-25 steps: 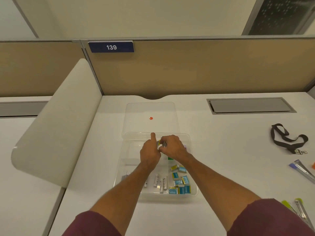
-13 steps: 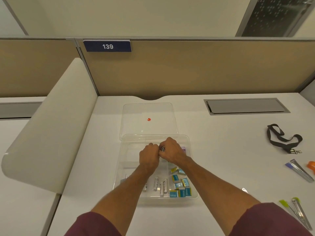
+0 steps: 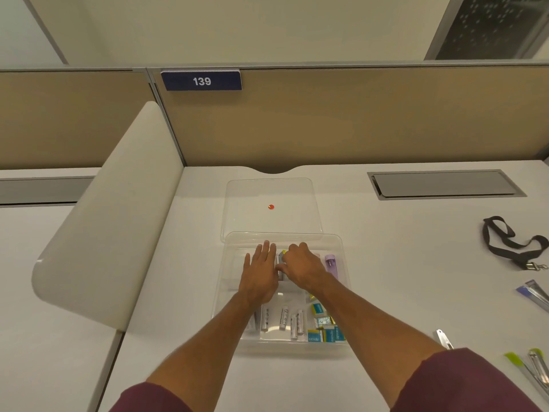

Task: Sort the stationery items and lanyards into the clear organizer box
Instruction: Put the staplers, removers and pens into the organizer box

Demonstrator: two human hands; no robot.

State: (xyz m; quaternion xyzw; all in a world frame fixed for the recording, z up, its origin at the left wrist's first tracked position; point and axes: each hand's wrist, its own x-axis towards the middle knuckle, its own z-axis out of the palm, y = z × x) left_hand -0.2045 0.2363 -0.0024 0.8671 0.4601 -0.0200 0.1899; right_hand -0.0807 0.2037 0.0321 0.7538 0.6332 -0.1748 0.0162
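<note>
Clear plastic walls mark out the organizer box, which sits in the middle of the white desk with its lid lying flat just behind it. Both hands are inside the back row of compartments. The left hand lies flat with its fingers straight and together, holding nothing. The right hand is curled, its thumb and fingers pinching a small grey piece that has a bit of yellow beside it. What the piece is I cannot tell.

A purple item stands in the back right compartment. White tubes lie in the front one, with small teal boxes heaped to their right.

Well apart on the right of the desk lies the black lanyard, looped loosely, its metal clip at the near end. It looks light and limp, so the strap would likely trail and snag if lifted by one end. Gathering the loops into the palm, clip included, seems the surer hold. The green-capped pieces at the right edge look stiff, thin and smooth, and are best pinched mid-length.
</note>
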